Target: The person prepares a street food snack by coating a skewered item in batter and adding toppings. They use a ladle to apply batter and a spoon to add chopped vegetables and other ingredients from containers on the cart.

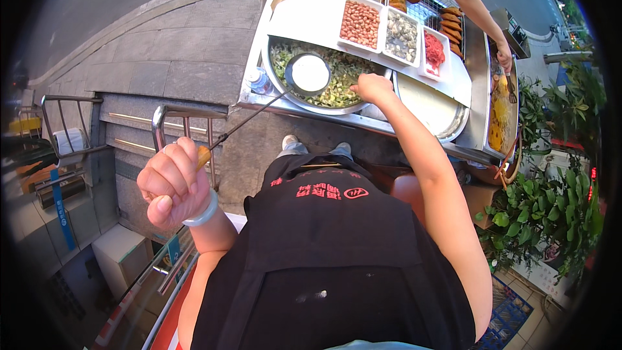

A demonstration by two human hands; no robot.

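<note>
My left hand [175,182] grips the wooden handle of a long metal ladle, raised at the left. The ladle's round head [308,74], filled with white batter, is above a steel basin [335,110] of chopped green and pale vegetables. My right hand [373,88] reaches to the right side of that basin, fingers curled down at the vegetables; whether it holds a utensil, I cannot tell. Beside it a second basin [427,107] holds pale batter. Behind stand white trays of peanuts [359,24], of greyish shellfish or similar pieces [401,36] and of red minced meat [434,54].
A co-worker's hand [504,57] holds a slotted utensil over a fryer [496,143] at the right. Browned fried cakes [451,31] stand on a wire rack. A clear bottle [258,80] sits at the cart's left edge. Metal railings [163,116] and steps lie left; leafy plants [529,204] stand right.
</note>
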